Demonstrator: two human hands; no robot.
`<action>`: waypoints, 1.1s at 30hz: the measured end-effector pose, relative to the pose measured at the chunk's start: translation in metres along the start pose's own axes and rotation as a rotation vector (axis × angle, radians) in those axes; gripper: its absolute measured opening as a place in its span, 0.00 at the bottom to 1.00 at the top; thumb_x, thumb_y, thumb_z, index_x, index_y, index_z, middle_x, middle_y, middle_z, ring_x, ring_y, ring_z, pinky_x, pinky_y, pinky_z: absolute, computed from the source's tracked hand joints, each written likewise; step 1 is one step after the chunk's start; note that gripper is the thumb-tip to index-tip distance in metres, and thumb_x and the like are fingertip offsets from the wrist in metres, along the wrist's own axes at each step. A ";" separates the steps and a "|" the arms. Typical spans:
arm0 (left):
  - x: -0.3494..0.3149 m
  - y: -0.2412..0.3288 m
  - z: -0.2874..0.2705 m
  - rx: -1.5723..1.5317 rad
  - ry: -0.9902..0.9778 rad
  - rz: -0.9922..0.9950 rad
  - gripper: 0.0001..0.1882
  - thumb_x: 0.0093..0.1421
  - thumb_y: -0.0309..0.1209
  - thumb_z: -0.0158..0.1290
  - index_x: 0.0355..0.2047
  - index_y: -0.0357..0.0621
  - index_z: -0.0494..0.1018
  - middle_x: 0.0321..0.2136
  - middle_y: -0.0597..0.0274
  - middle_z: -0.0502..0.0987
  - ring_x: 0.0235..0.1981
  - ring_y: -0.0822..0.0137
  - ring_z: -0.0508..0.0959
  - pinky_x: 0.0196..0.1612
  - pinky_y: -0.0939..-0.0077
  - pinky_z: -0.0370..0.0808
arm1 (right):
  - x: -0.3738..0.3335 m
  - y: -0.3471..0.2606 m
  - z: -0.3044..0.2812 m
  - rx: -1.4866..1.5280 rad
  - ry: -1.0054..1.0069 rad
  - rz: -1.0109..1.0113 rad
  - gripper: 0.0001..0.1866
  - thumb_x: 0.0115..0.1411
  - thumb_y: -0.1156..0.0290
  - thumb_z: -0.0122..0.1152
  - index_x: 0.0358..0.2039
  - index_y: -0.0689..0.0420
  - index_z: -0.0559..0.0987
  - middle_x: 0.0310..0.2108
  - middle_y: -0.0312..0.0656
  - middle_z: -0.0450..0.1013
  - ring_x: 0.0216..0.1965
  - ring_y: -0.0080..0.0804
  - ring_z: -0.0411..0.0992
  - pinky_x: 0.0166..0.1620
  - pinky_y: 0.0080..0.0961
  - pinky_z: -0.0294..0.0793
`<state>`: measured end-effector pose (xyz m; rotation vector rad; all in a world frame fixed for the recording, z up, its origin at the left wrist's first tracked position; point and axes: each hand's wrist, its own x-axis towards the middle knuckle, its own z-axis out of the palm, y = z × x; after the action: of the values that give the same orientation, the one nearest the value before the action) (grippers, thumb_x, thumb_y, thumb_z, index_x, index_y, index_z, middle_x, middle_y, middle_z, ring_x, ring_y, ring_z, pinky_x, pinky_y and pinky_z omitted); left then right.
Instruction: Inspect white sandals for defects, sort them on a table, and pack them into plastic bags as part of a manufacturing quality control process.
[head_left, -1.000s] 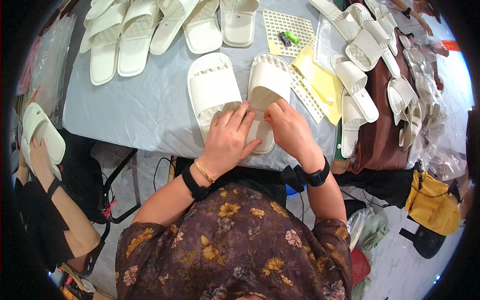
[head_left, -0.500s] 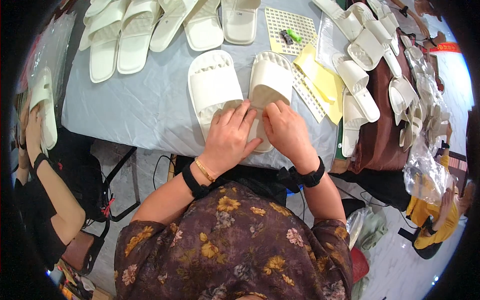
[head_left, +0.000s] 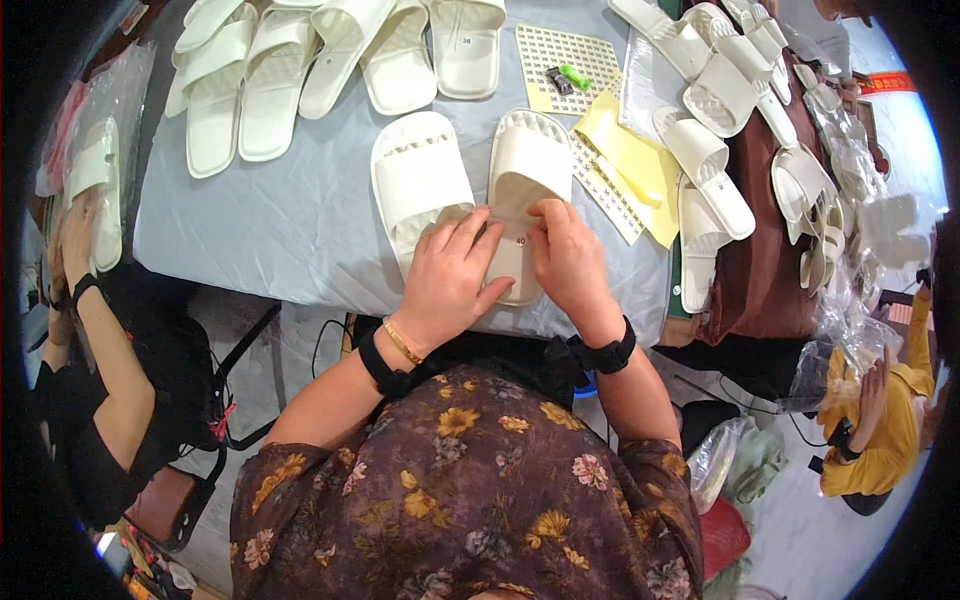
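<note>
Two white slide slippers lie side by side on the table before me, toes pointing away. My left hand (head_left: 452,268) rests over the inner edges of the left slipper (head_left: 425,178) and the right slipper (head_left: 530,165), its fingers stretched out. The thumb reaches across the heel of the right slipper. My right hand (head_left: 572,258) is closed, with curled fingers at the right slipper's outer edge, just below its strap. Whatever its fingertips pinch is hidden. Between my hands, a small printed sticker (head_left: 520,242) shows on the right slipper's insole.
More white slippers (head_left: 468,55) line the table's far side. Yellow sticker sheets (head_left: 640,165), a green item (head_left: 574,77) and a dark item lie right of my slippers. Further right, more slippers (head_left: 722,95) rest on brown cloth. Co-workers sit on both sides; one holds a slipper (head_left: 105,200).
My right hand has lifted slightly off the insole, and the printed sticker now shows there. My left hand stays nearly in place. The co-worker's slipper on the left has shifted.
</note>
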<state>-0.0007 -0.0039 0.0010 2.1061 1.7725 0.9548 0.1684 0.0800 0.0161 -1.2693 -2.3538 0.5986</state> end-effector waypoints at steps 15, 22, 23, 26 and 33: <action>0.003 0.008 -0.015 0.104 0.095 -0.117 0.23 0.54 0.42 0.63 0.49 0.49 0.78 0.48 0.44 0.72 0.50 0.45 0.69 0.53 0.52 0.67 | -0.030 0.019 -0.005 0.269 0.149 0.081 0.08 0.58 0.80 0.60 0.38 0.61 0.75 0.31 0.48 0.71 0.29 0.43 0.74 0.33 0.32 0.74; 0.028 0.006 0.010 0.187 -0.005 -0.157 0.36 0.56 0.48 0.60 0.57 0.35 0.68 0.48 0.41 0.69 0.53 0.40 0.65 0.59 0.50 0.60 | -0.034 0.019 0.002 0.339 0.171 0.087 0.07 0.57 0.82 0.59 0.37 0.62 0.76 0.31 0.48 0.72 0.29 0.42 0.75 0.33 0.31 0.74; 0.030 0.007 0.010 0.157 0.014 -0.136 0.38 0.56 0.48 0.60 0.57 0.32 0.66 0.47 0.41 0.69 0.53 0.40 0.65 0.59 0.50 0.59 | -0.035 0.021 0.003 0.348 0.178 0.072 0.07 0.57 0.82 0.59 0.37 0.62 0.76 0.31 0.48 0.72 0.29 0.42 0.75 0.33 0.31 0.74; 0.031 0.012 0.006 0.091 0.032 -0.138 0.39 0.55 0.48 0.61 0.58 0.31 0.64 0.46 0.40 0.70 0.52 0.41 0.66 0.59 0.50 0.60 | -0.038 0.026 0.000 0.339 0.214 0.115 0.08 0.56 0.82 0.59 0.38 0.61 0.77 0.32 0.48 0.72 0.28 0.42 0.75 0.33 0.31 0.74; 0.039 -0.018 -0.073 0.063 0.092 -0.166 0.41 0.52 0.39 0.63 0.60 0.25 0.63 0.40 0.42 0.73 0.44 0.44 0.70 0.51 0.51 0.65 | -0.034 0.023 0.007 0.355 0.250 0.068 0.07 0.58 0.78 0.58 0.38 0.60 0.77 0.34 0.51 0.74 0.36 0.51 0.74 0.40 0.39 0.74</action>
<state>-0.0569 0.0203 0.0598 1.9416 2.0114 0.9769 0.1975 0.0617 -0.0067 -1.1866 -1.9069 0.7891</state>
